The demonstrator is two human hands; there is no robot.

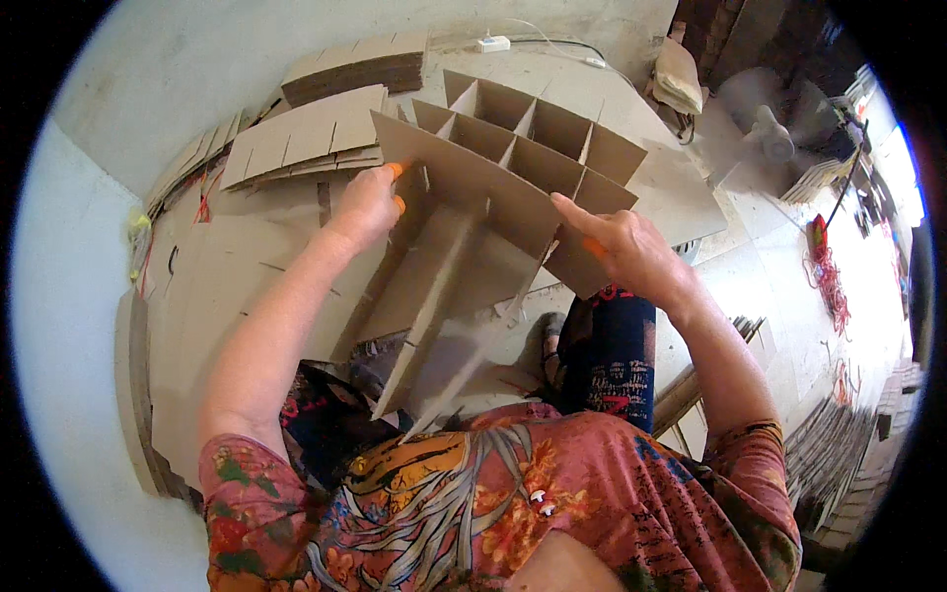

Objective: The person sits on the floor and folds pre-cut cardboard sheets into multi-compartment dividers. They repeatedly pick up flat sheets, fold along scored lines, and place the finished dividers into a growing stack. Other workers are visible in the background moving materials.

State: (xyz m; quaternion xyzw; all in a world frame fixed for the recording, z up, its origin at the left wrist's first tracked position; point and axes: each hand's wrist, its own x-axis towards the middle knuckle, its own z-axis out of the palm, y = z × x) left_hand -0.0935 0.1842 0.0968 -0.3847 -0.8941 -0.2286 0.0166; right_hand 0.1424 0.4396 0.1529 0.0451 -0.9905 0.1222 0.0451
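A brown cardboard divider grid (543, 133) of interlocked strips stands in front of me, its square cells spreading toward the far side. Across its near part runs a long cardboard strip (473, 192), with other strips slanting from it toward my lap. My left hand (370, 207) is closed around the left end of this strip, orange covers showing on its fingers. At the strip's right end my right hand (631, 242) grips the cardboard, forefinger laid along the top edge and an orange cover below. The fingertips behind the cardboard are hidden.
Slotted cardboard strips (306, 133) lie piled at the left, with another stack (355, 71) behind. A fan (769, 133) stands at the far right. A white power strip (493, 43) lies by the wall, red string (829, 286) at right. More cardboard pieces (834, 464) are stacked lower right.
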